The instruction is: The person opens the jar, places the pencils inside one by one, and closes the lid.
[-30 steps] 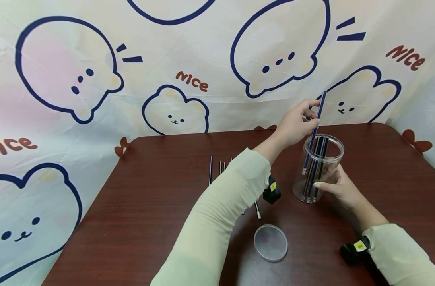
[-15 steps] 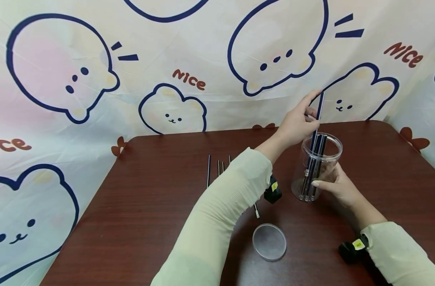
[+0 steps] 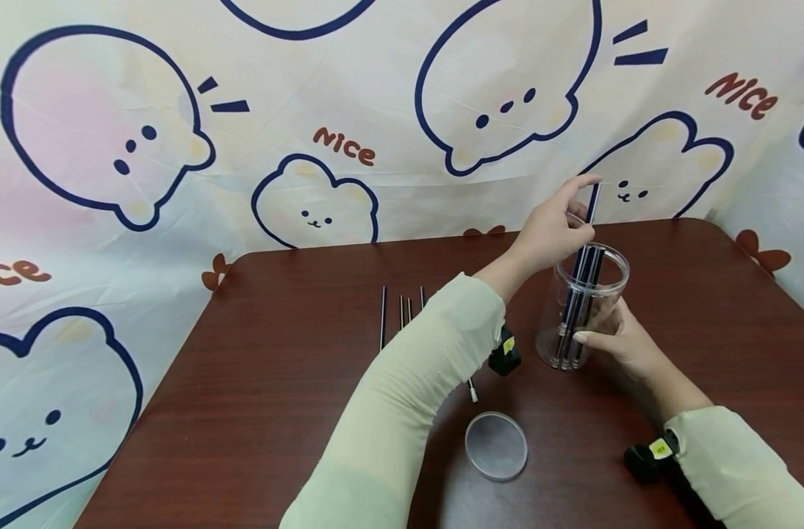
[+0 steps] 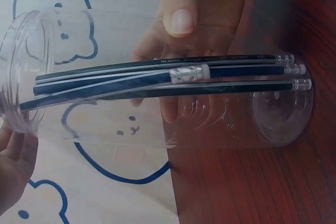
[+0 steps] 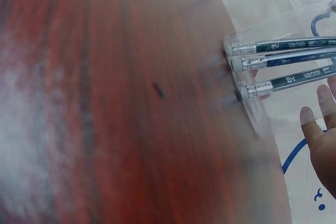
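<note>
In the head view my left hand (image 3: 553, 226) pinches a dark blue pencil (image 3: 593, 204) near its upper end, over the mouth of a clear jar (image 3: 546, 339). My right hand (image 3: 623, 344) grips the jar from the right side, thumb in front. The left wrist view looks through the jar wall: the held pencil (image 4: 144, 81) slants inside, its eraser end above the bottom. Three other pencils (image 4: 247, 86) stand eraser-down in the jar. Their white erasers (image 5: 249, 89) sit at the jar's base in the right wrist view.
A round translucent lid (image 3: 497, 447) lies on the brown table (image 3: 243, 411) in front of the jar. Several loose pencils (image 3: 383, 316) lie to the left, partly hidden by the left sleeve (image 3: 408, 382). A cartoon-printed cloth (image 3: 389, 81) hangs behind.
My left hand has lowered the pencil deeper into the jar, bringing its eraser end nearer the bottom. The right hand keeps its grip on the jar.
</note>
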Demonstrator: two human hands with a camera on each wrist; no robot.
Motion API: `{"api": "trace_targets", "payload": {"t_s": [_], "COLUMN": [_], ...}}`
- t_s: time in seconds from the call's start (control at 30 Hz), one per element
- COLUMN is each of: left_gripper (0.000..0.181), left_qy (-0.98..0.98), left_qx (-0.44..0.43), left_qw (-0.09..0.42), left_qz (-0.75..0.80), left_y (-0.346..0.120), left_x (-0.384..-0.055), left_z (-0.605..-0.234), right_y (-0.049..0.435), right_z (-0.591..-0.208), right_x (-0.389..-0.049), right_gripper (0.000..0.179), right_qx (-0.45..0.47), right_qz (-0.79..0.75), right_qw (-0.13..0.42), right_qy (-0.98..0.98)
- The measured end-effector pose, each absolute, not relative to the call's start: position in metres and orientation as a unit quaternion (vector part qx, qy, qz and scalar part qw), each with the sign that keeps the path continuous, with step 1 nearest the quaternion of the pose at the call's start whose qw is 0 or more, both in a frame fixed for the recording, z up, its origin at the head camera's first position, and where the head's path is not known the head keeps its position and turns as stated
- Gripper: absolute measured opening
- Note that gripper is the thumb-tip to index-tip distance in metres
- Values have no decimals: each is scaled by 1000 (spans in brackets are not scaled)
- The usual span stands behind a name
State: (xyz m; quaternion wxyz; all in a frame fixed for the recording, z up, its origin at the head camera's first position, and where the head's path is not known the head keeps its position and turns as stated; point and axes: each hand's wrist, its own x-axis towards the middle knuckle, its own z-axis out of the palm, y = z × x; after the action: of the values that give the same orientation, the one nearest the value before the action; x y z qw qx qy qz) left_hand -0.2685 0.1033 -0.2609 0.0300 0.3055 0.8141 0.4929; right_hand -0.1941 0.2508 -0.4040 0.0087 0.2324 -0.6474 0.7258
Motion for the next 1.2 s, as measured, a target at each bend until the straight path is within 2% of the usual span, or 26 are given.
{"api": "trace_targets", "payload": {"t_s": [0.3, 0.63, 0.93, 1.2], "left_gripper": [46, 14, 11, 10], "left_qy": [814, 828, 834, 849], "left_qx": [335, 325, 311, 329], "left_qw": [27, 1, -8, 18], "left_qz": [474, 457, 456, 414], "left_y": [107, 107, 105, 100], "left_x": [-267, -265, -262, -262], "left_z": [-267, -274, -274, -269], "right_y": [251, 250, 251, 250], "right_z": [-402, -400, -401, -401], "right_x": [-193, -191, -191, -192], "right_gripper": [67, 71, 69, 64], "right_qx": [222, 222, 213, 209], "right_qz": [721, 712, 714, 705], "right_qw": [4, 6, 4, 10], "right_qy": [-657, -666, -666, -677]}}
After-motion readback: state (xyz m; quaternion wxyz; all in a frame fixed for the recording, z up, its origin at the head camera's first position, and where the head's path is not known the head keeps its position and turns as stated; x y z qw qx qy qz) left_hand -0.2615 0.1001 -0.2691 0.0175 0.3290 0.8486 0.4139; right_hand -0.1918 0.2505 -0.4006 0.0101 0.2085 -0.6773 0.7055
